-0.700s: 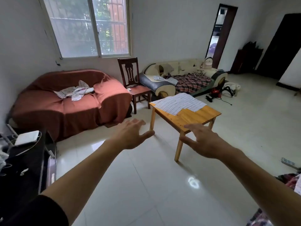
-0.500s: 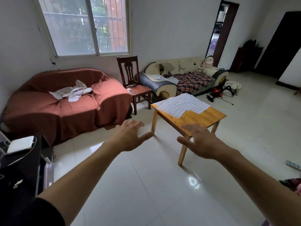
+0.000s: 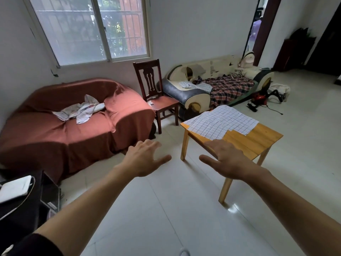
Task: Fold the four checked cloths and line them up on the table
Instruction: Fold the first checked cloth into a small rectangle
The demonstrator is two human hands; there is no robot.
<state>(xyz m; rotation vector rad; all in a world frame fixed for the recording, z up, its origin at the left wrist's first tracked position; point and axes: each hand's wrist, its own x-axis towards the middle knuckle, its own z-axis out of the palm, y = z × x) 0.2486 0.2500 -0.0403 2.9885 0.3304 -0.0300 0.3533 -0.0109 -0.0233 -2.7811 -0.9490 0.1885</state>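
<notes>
Now closer than a moment ago, the wooden tabletop (image 3: 258, 139) fills more of the view, so the person has stepped toward it. Checked cloths (image 3: 221, 122) lie flat and overlapping on its far half, unfolded; how many is unclear. The left hand (image 3: 145, 159) and right hand (image 3: 227, 157) reach forward, fingers spread, holding nothing, short of the cloths. Folding has likely not begun.
</notes>
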